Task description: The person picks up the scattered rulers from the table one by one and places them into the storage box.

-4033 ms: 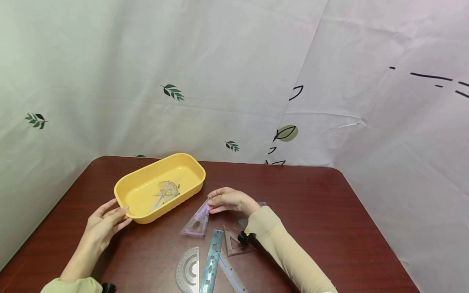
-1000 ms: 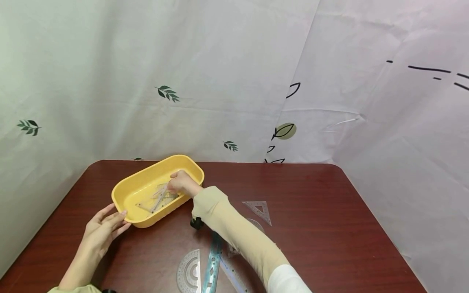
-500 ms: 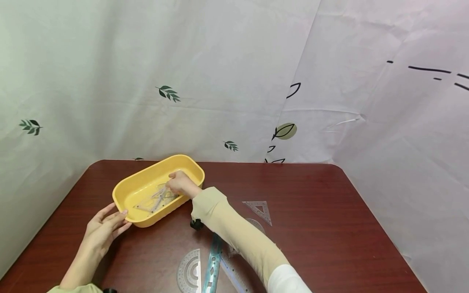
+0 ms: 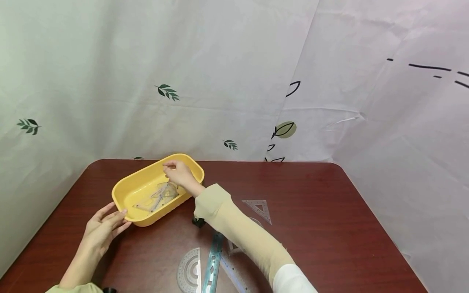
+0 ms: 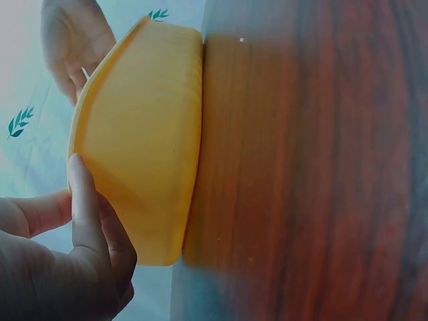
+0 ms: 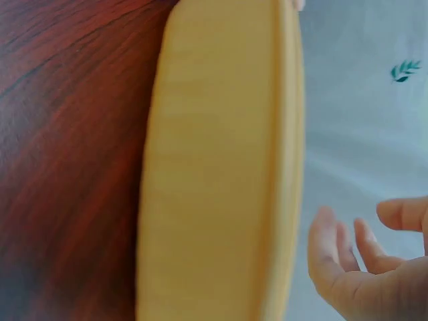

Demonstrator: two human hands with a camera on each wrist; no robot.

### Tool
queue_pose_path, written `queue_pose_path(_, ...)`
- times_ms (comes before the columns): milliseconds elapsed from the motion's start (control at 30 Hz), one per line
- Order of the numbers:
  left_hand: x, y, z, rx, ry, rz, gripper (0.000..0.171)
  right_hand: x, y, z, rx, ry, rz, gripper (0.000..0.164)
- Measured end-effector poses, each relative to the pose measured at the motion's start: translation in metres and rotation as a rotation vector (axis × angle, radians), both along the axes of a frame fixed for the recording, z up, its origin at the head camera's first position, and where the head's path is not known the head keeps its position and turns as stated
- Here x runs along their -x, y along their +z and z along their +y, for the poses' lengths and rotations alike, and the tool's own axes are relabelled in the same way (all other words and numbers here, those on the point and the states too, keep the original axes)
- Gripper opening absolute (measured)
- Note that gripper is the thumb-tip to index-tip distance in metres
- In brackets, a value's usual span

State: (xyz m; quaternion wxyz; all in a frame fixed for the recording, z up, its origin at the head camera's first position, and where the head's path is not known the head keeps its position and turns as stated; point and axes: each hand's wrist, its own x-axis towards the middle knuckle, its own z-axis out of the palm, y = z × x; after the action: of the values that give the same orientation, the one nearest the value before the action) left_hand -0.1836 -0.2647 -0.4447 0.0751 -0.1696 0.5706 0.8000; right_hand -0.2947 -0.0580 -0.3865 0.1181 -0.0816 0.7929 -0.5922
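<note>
A yellow plastic tray [image 4: 122, 187] sits at the table's back left. My left hand [image 4: 100, 230] holds its near left corner, thumb and fingers on either side of the rim, as the left wrist view also shows. Over the tray's right half is my right hand [image 4: 179, 174]; in the right wrist view its fingers [image 6: 324, 247] are loosely bent and nothing is between them. Inside the tray lie clear set squares [image 4: 155, 202] and a clear protractor [image 4: 171, 193], overlapping one another below the right hand.
On the brown table [image 4: 311, 228] lie a clear protractor [image 4: 188, 270], a blue ruler [image 4: 211, 266], a clear ruler with a blue strip [image 4: 233, 272] and a clear set square [image 4: 264, 211]. More clear pieces are partly hidden under the right sleeve [image 4: 242, 232]. A patterned cloth hangs behind.
My right hand has carried the purple-marked set square from the table into the tray, let go of it and risen a little. My left hand has stayed at the tray's corner.
</note>
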Motion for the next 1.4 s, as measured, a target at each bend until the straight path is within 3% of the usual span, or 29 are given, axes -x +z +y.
queue_pose_path(333,0.0,-0.001,0.0,0.006,0.008,0.017,0.043,-0.012,0.022,0.035,-0.051,0.124,0.029,0.026)
queue_pose_path(633,-0.002,-0.002,-0.002,-0.003,0.002,0.013,0.042,-0.027,0.033,0.07,-0.239,0.234,0.181,0.028)
queue_pose_path(767,-0.003,-0.003,-0.002,-0.022,-0.007,0.024,0.042,-0.037,0.037,0.094,-0.276,0.252,0.179,0.029)
queue_pose_path(1400,-0.002,-0.004,-0.003,-0.011,-0.017,0.013,0.04,-0.072,0.014,0.196,-0.352,0.2,0.138,0.032)
